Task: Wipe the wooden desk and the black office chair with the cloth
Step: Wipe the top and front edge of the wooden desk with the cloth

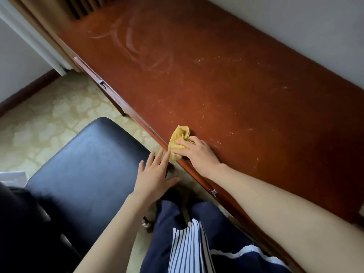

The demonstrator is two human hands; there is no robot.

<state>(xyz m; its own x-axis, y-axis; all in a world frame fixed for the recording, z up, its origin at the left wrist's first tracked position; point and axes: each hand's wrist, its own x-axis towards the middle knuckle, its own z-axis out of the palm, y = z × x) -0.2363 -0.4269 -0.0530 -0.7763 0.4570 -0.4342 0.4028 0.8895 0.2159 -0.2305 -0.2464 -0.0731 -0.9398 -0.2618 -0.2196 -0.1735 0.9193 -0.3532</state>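
Bare counter runs past the cloth to the wall; the black chair seat narrows the gap beside its front edge

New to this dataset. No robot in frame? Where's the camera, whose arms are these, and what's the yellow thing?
There is no robot here. A person wears one wide-angle camera on the head, looking forward and down, so both arms in the picture are their own. The right hand holds a crumpled yellow cloth against the front edge of the wooden desk. The desk top shows pale wipe smears further along. The left hand is open with its fingers spread, by the corner of the black chair seat; I cannot tell whether it touches the seat. Below is a patterned floor.
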